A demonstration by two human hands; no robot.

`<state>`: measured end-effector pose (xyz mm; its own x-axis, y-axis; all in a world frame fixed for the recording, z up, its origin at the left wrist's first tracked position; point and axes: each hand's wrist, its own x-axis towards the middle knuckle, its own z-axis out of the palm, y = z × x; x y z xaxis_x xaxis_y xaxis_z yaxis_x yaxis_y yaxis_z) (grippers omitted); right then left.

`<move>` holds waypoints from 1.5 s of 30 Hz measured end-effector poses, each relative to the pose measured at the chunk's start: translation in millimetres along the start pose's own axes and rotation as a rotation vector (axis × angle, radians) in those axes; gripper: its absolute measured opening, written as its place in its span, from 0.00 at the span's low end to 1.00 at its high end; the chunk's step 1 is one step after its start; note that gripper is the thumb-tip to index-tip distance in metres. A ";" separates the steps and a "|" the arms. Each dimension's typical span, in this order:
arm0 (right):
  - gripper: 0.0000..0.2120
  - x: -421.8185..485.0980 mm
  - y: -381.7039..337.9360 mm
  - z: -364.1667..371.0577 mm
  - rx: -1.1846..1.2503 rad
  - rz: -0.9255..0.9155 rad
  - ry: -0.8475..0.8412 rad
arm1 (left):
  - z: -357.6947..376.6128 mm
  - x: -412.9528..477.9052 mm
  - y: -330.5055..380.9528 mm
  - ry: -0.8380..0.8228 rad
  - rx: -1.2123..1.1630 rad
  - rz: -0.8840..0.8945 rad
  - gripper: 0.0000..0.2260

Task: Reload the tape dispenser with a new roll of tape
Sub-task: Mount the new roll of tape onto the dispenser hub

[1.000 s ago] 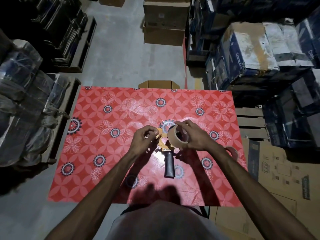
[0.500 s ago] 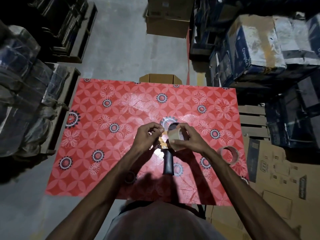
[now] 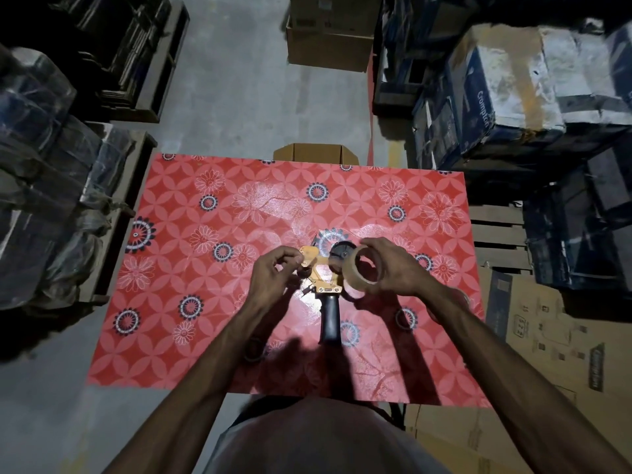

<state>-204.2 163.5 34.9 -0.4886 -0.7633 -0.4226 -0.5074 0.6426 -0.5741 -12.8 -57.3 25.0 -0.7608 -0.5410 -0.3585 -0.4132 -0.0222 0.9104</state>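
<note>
A yellow tape dispenser (image 3: 319,271) with a black handle (image 3: 330,319) lies on the red patterned table (image 3: 212,302), its handle pointing toward me. Its black spool hub (image 3: 341,252) is bare. My right hand (image 3: 393,268) grips a tan roll of tape (image 3: 362,276) just to the right of the hub, tilted so its hole faces up. My left hand (image 3: 273,273) pinches the dispenser's yellow front plate at its left end.
A second tape ring (image 3: 465,299) peeks out behind my right forearm near the table's right edge. A dark ring (image 3: 253,350) lies under my left forearm. Cardboard boxes (image 3: 564,343) and stacked cartons crowd the right; wrapped bundles (image 3: 41,186) stand left.
My right hand has shifted the tape roll to the right, off the dispenser, so the black hub now shows. My left hand stays on the dispenser's front.
</note>
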 end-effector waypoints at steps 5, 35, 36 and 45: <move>0.49 4.5 9.3 -5.9 -0.156 -0.125 -0.038 | -16.4 1.0 -7.4 -0.004 -0.014 -0.001 0.02; 0.46 79.9 -12.1 8.8 -0.566 -0.182 -0.133 | -3.5 -24.8 -94.9 0.154 -0.495 -0.213 0.14; 0.49 78.8 -13.2 11.8 -0.553 -0.168 -0.145 | -3.8 -24.7 -97.3 0.150 -0.492 -0.211 0.13; 0.49 71.5 -17.8 38.6 -0.509 -0.104 -0.066 | -3.7 -27.6 -107.1 0.134 -0.446 -0.157 0.13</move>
<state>-202.7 95.0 -12.2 -0.3795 -0.8169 -0.4344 -0.8397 0.5012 -0.2090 54.2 -43.1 -61.9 -0.6235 -0.6052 -0.4950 -0.2403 -0.4541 0.8579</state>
